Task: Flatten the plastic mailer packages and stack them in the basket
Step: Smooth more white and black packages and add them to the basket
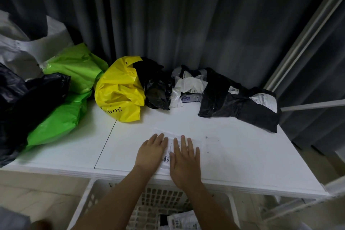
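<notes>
Honestly, with my left hand (152,150) and right hand (184,160) both pressing flat, fingers straight, on the white mailer (169,145) at the counter (242,158) edge, I fear the slick plastic slides off beside the basket (89,203) below.

White table (242,157), dark grey curtain (186,15) behind it, white metal rail (306,39) at right, pale floor (37,192)

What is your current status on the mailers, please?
Left hand and right hand flat on white mailer on table. Basket below, holding mailers. Nothing in the way.
</notes>
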`<action>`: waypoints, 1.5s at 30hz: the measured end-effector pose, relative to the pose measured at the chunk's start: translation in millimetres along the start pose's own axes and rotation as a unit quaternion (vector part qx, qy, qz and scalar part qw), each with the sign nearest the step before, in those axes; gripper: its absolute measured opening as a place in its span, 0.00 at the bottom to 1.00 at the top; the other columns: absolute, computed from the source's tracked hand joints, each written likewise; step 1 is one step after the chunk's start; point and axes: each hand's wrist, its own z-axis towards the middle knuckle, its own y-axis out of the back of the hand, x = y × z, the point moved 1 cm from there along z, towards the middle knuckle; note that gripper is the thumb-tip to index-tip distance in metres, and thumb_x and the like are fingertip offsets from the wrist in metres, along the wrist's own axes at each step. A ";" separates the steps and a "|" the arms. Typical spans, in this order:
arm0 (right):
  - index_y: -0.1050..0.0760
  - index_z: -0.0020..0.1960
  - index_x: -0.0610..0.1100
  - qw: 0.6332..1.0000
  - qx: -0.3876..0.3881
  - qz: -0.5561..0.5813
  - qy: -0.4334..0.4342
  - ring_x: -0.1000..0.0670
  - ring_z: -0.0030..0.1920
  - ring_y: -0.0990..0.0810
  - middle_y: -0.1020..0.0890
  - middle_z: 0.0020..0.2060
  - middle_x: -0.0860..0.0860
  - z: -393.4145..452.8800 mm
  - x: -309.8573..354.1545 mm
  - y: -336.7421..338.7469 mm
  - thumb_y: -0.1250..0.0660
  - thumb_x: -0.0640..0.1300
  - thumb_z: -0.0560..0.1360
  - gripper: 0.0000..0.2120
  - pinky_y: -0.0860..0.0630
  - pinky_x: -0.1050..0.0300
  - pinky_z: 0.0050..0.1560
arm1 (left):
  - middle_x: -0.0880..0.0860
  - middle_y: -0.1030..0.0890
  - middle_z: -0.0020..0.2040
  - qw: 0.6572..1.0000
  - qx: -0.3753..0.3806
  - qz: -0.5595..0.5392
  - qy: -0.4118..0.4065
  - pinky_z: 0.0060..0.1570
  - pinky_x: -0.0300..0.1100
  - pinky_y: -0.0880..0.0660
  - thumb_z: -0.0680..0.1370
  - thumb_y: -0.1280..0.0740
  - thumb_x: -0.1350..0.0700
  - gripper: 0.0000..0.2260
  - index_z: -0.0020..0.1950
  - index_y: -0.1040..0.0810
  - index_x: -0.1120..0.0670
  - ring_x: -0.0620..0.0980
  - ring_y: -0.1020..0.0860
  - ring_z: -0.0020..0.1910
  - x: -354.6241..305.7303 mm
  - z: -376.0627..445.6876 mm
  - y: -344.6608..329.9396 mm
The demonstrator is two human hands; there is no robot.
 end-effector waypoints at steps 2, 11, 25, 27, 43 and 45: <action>0.34 0.73 0.47 1.000 0.022 -0.001 0.005 0.41 0.73 0.35 0.35 0.74 0.44 -1.0 1.0 -0.3 0.69 0.57 0.80 0.35 0.45 0.43 0.72 | 0.55 0.16 0.51 1.000 -0.017 -0.019 -0.016 0.38 0.43 0.19 0.64 0.24 0.56 0.16 0.51 0.16 0.57 0.54 0.16 0.48 2.8 0.9 -6.6; 0.29 0.70 0.48 0.999 0.046 0.004 -0.009 0.40 0.69 0.29 0.28 0.69 0.42 1.8 0.5 -2.9 0.65 0.56 0.82 0.32 0.36 0.41 0.66 | 0.52 0.58 0.78 0.993 0.063 -0.092 0.050 0.73 0.50 0.62 0.70 0.74 0.42 0.38 0.79 0.55 0.53 0.53 0.58 0.78 -8.2 -9.1 -14.5; 0.50 0.79 0.49 0.985 0.164 0.041 0.036 0.45 0.78 0.53 0.50 0.78 0.46 9.3 -4.5 31.9 0.56 0.54 0.83 0.26 0.55 0.49 0.76 | 0.53 0.53 0.79 0.980 0.187 -0.018 0.068 0.72 0.61 0.61 0.82 0.59 0.44 0.26 0.79 0.52 0.52 0.54 0.56 0.78 -12.5 1.6 11.5; 0.37 0.75 0.46 0.989 0.103 0.099 0.039 0.46 0.74 0.40 0.37 0.75 0.46 20.5 -13.0 42.7 0.48 0.49 0.83 0.22 0.45 0.54 0.73 | 0.54 0.48 0.78 0.979 0.187 -0.021 0.075 0.72 0.60 0.60 0.82 0.49 0.46 0.24 0.76 0.44 0.52 0.55 0.52 0.77 -11.5 12.2 26.5; 0.39 0.76 0.46 0.986 -0.159 -0.034 0.043 0.37 0.73 0.38 0.37 0.73 0.38 247.1 -64.4 64.8 0.30 0.52 0.72 0.36 0.38 0.39 0.68 | 0.57 0.19 0.45 0.975 -0.161 0.147 -0.041 0.57 0.55 0.28 0.69 0.35 0.55 0.09 0.44 0.19 0.55 0.58 0.22 0.48 -9.6 171.8 100.4; 0.52 0.79 0.50 0.993 -0.090 -0.076 0.020 0.40 0.77 0.48 0.47 0.77 0.43 265.1 -68.4 61.9 0.33 0.54 0.75 0.40 0.49 0.42 0.72 | 0.59 0.21 0.54 0.985 -0.102 0.131 -0.045 0.59 0.53 0.31 0.74 0.35 0.56 0.11 0.54 0.22 0.57 0.60 0.25 0.55 -11.0 182.1 101.6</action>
